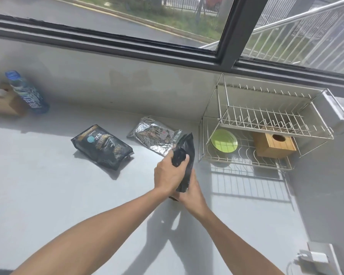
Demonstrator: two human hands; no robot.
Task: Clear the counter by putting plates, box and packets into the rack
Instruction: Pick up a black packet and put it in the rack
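**Beside the rack: one black packet in hand, two on the counter**

Left of the rack (266,124), we note both the left hand (168,175) and right hand (191,190) clasping a black packet (185,155) upright. Further left lie a silver packet (154,134) and a printed black packet (102,146). The rack's lower tier holds a green plate (223,143) and a wooden box (274,144).

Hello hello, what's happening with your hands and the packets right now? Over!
Both hands, left hand and right hand, shut on black packet, held upright. Two packets on counter. Rack holds green plate, wooden box. Path clear.
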